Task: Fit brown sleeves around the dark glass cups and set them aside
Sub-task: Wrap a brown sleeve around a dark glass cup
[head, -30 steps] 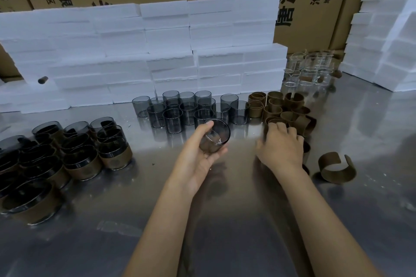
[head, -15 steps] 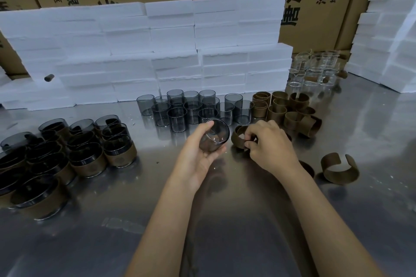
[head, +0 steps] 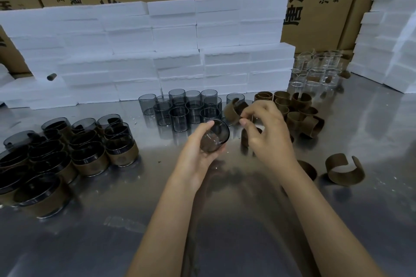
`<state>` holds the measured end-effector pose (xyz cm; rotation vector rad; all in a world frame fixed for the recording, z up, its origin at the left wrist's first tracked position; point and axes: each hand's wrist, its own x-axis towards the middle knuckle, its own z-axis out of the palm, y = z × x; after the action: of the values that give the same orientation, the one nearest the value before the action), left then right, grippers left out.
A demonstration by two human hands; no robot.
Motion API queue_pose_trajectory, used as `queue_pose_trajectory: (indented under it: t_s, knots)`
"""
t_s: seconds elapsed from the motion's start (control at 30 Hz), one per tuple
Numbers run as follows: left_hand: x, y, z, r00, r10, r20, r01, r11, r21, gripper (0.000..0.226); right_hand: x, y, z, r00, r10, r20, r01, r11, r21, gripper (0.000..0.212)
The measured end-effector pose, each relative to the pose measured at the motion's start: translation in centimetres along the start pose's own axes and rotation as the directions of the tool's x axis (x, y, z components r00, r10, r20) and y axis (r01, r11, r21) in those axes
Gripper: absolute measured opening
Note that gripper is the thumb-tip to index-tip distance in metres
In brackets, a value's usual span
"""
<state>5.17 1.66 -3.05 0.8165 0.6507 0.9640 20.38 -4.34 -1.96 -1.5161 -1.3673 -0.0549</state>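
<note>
Left hand grips bare dark glass cup, tilted, above steel table. Right hand pinches open brown sleeve just right of held cup, not yet around it. Left of held cup: cluster of sleeved cups, done. Behind held cup: bare cups, a dozen or so left. Right: loose sleeves. Judged roughly midway.

Left hand and right hand both grip.

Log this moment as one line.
left hand holds bare dark cup | right hand pinches brown sleeve | sleeve not yet fitted
</note>
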Motion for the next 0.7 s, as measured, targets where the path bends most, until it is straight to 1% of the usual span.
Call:
queue_pose_trajectory:
  t_s: [0.07,0.1,0.2,0.33,0.37,0.43,0.53,0.6,0.7]
  knots:
    - [0.1,-0.1,0.1,1.0,0.025,-0.013,-0.025,1.0,0.018,0.039,-0.3,-0.9,0.4,0.995,-0.082,0.055,0.077,0.993,0.087,0.011]
    - [0.2,-0.2,0.0,0.999,0.038,-0.02,-0.038,0.999,0.006,0.048,-0.5,-1.4,0.6,0.988,-0.133,0.085,0.125,0.988,0.093,0.012]
    - [0.3,0.0,-0.4,0.997,0.078,-0.009,-0.078,0.997,-0.009,0.056,-0.9,-2.0,1.0,0.955,-0.248,0.166,0.248,0.969,0.02,0.014]
    - [0.3,0.4,-1.0,0.995,0.068,0.07,-0.071,0.996,0.054,0.076,-1.1,-2.4,1.0,0.906,-0.323,0.272,0.354,0.932,-0.073,0.012]
    - [0.4,0.4,-1.0,0.995,0.072,0.075,-0.076,0.995,0.059,0.075,-1.1,-2.5,1.0,0.902,-0.322,0.289,0.358,0.93,-0.079,0.011]
    - [0.4,0.5,-1.1,0.995,0.07,0.07,-0.073,0.996,0.049,0.064,-1.2,-2.8,1.0,0.906,-0.303,0.296,0.338,0.938,-0.072,0.008]
    - [0.4,0.5,-1.1,0.997,0.077,0.02,-0.078,0.996,0.032,0.048,-1.4,-3.1,1.1,0.93,-0.247,0.274,0.266,0.963,-0.035,0.006]
    - [0.5,0.7,-1.1,0.997,0.082,-0.001,-0.082,0.996,0.027,0.044,-1.5,-3.2,1.3,0.939,-0.227,0.259,0.239,0.971,-0.016,0.008]
    - [0.4,0.5,-0.9,0.996,0.08,0.04,-0.083,0.994,0.075,0.041,-1.6,-3.4,1.3,0.94,-0.233,0.247,0.244,0.97,-0.012,0.009]
